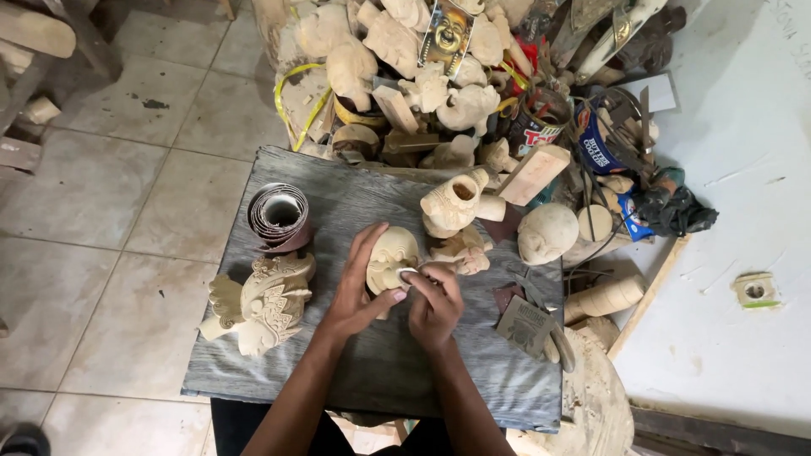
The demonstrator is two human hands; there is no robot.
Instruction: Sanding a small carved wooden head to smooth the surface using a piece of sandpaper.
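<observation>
Here the left hand (359, 291) cupped the small wooden mask (391, 257) from its left, while the right hand (435, 304), just below, pinched sandpaper (408, 274) against its cheek.

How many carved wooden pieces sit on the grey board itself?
4: a small mask held in the left hand, a winged carving at left, two unfinished carvings behind the hands. Others may be hidden.

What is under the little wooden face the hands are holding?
Under the small carved face lies the grey board. The left hand covers the spot directly beneath it.
</observation>
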